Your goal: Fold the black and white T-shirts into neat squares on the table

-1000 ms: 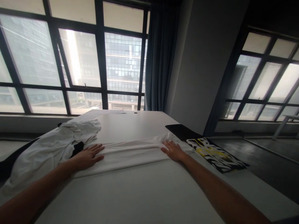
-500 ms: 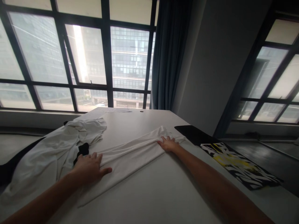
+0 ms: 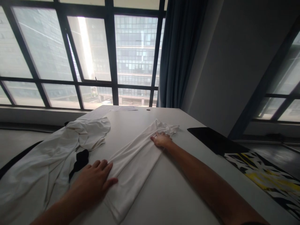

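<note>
- My hands are well apart from each other, both palm down on one long, folded strip of thin white cloth (image 3: 138,170).
- That strip lies on the smooth white tabletop (image 3: 178,187) before me, slanting from six o'clock up to one o'clock, its far end crumpled.
- My left hand (image 3: 95,179) is spread at the strip's nine o'clock edge, thumb stretched across the fabric.
- My right hand (image 3: 162,140) rests at its one o'clock end; I cannot tell whether the fingers pinch the cloth.
- At ten o'clock from the strip sprawls a loose, wrinkled heap of white cloth (image 3: 63,147).
- Between heap and left hand sits a small bunched black cloth (image 3: 82,159).
- At two o'clock lies a flat black piece (image 3: 206,139); at three, a black, white and yellow patterned cloth (image 3: 269,176).
</note>
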The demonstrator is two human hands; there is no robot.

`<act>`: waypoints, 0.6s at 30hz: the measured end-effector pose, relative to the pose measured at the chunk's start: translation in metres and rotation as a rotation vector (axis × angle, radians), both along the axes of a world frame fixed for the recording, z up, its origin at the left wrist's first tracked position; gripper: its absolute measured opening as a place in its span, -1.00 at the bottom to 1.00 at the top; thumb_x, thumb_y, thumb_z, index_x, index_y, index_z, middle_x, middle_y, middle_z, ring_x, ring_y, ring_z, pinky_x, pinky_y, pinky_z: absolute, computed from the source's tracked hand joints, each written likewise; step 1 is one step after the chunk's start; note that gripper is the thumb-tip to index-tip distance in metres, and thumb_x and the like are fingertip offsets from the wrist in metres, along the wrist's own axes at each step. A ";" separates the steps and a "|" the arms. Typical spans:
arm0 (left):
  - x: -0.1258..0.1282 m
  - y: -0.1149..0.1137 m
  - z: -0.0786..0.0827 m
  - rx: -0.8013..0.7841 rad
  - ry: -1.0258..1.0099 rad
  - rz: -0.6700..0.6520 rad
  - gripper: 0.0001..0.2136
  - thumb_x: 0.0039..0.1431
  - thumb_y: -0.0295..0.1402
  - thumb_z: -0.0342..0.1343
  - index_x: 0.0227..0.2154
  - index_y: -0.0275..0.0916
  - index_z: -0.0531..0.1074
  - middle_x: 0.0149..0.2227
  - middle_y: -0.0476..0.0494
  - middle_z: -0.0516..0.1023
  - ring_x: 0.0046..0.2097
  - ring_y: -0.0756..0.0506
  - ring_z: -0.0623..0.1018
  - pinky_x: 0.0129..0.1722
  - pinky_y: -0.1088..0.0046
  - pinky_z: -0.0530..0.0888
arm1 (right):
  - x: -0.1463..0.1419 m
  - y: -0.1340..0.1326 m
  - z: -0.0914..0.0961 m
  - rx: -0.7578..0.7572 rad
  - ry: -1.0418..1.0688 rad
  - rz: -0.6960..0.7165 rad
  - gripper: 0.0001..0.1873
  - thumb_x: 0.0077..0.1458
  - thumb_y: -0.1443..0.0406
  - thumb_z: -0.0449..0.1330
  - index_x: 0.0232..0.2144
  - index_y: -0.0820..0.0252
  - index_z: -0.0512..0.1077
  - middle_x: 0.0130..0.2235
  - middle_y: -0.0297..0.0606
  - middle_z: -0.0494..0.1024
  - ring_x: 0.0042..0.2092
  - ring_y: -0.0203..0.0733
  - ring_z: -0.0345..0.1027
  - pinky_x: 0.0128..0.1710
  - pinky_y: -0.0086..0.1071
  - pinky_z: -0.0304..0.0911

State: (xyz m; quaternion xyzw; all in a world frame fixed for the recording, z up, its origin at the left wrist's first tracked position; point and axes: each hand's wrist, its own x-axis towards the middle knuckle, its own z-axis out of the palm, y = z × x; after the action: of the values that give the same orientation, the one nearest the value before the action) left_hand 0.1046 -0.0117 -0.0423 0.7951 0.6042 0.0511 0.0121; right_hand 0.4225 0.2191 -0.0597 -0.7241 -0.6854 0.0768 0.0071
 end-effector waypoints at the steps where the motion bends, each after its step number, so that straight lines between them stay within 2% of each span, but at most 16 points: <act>1: 0.004 -0.002 0.002 0.003 -0.012 -0.001 -0.49 0.20 0.04 -0.07 0.06 -0.09 0.48 0.04 -0.33 0.52 0.04 -0.37 0.48 -0.02 -0.01 0.39 | -0.003 0.002 -0.001 -0.009 -0.002 -0.022 -0.07 0.12 -0.31 -0.20 0.37 0.02 -0.03 0.38 0.13 -0.05 0.31 0.36 -0.06 0.14 0.22 -0.01; 3: 0.011 -0.004 0.005 -0.021 -0.067 -0.025 -0.56 0.26 -0.04 -0.13 0.00 -0.08 0.50 -0.07 -0.28 0.53 -0.06 -0.29 0.52 -0.06 0.10 0.42 | -0.005 0.009 0.000 -0.009 0.004 -0.007 -0.13 0.17 -0.28 -0.24 0.38 -0.04 -0.06 0.41 0.05 -0.17 0.35 0.34 -0.19 0.18 0.22 -0.11; 4: 0.015 -0.005 0.007 -0.045 -0.099 -0.048 -0.58 0.29 -0.08 -0.17 -0.01 -0.07 0.50 -0.11 -0.26 0.52 -0.10 -0.25 0.54 -0.08 0.17 0.43 | -0.006 0.013 0.003 0.006 0.001 0.027 -0.17 0.20 -0.24 -0.26 0.38 -0.02 -0.05 0.41 0.04 -0.17 0.36 0.31 -0.21 0.21 0.20 -0.15; 6: 0.023 -0.006 0.008 -0.087 -0.141 -0.109 -0.57 0.34 -0.14 -0.25 0.00 -0.08 0.47 -0.16 -0.22 0.50 -0.15 -0.19 0.55 -0.11 0.26 0.43 | -0.008 0.020 0.011 0.085 -0.042 0.048 -0.24 0.28 -0.14 -0.25 0.37 0.07 -0.02 0.39 0.07 -0.09 0.35 0.26 -0.16 0.24 0.15 -0.22; 9: 0.033 -0.010 0.006 -0.084 -0.134 -0.201 -0.59 0.34 -0.19 -0.23 0.06 -0.11 0.43 -0.16 -0.22 0.50 -0.15 -0.19 0.54 -0.10 0.25 0.41 | -0.014 0.015 0.022 0.240 -0.151 0.059 -0.37 0.35 0.05 -0.20 0.32 0.26 0.11 0.32 0.19 0.10 0.29 0.25 0.00 0.23 0.14 -0.21; 11: 0.040 -0.014 0.003 -0.076 -0.135 -0.259 -0.61 0.33 -0.22 -0.19 0.08 -0.11 0.42 -0.16 -0.22 0.51 -0.14 -0.20 0.54 -0.07 0.23 0.39 | -0.017 -0.002 0.025 0.262 -0.169 0.151 -0.45 0.36 0.13 -0.19 0.23 0.26 0.26 0.24 0.16 0.25 0.20 0.17 0.18 0.18 0.06 -0.05; 14: 0.052 -0.024 0.004 -0.086 -0.167 -0.350 -0.63 0.32 -0.24 -0.14 0.08 -0.10 0.42 -0.19 -0.19 0.54 -0.16 -0.19 0.55 -0.07 0.25 0.38 | -0.010 -0.041 0.023 0.217 -0.157 0.295 -0.50 0.37 0.12 -0.20 0.07 0.13 0.42 0.11 -0.01 0.43 0.03 -0.02 0.37 0.05 -0.16 0.15; 18: 0.071 -0.045 0.017 -0.164 -0.220 -0.511 -0.64 0.26 -0.16 0.01 0.06 -0.09 0.46 -0.24 -0.16 0.55 -0.19 -0.17 0.54 -0.12 0.31 0.39 | 0.025 -0.095 0.020 0.284 -0.260 0.328 -0.55 0.36 0.18 -0.14 -0.04 0.20 0.48 0.01 0.02 0.49 0.00 -0.01 0.39 0.04 -0.16 0.13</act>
State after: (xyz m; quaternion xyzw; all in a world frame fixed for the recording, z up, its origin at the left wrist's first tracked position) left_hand 0.1753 -0.0569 -0.0250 0.9077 0.3813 0.0831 0.1544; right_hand 0.4471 0.1238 -0.0393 -0.5986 -0.7929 -0.1139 0.0080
